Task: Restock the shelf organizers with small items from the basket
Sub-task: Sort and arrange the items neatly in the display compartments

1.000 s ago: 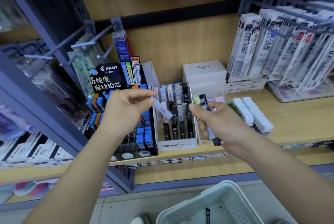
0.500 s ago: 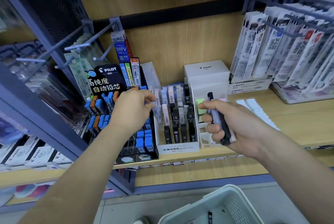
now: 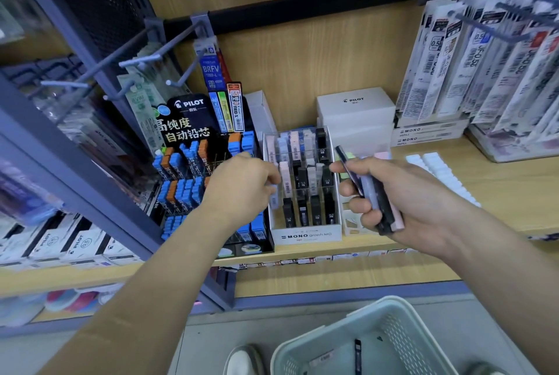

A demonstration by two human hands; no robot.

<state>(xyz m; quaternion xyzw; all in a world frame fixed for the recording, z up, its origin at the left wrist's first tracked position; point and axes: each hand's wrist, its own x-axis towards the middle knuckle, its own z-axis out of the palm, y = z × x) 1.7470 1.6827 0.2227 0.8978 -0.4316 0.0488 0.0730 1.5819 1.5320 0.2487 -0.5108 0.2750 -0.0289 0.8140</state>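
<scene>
Head view: pale lead case pinched in curled fingers of left hand, mostly hidden. Case held upright, long axis matched to slots, at leftmost column of clear organizer. By right hand, bundle of cases gripped, long axes pointed up-left toward organizer's right side. Left hand judged nearer to slot. Room tight: blue-and-orange rack just beside on left. Below, basket, one dark case seen inside.
</scene>
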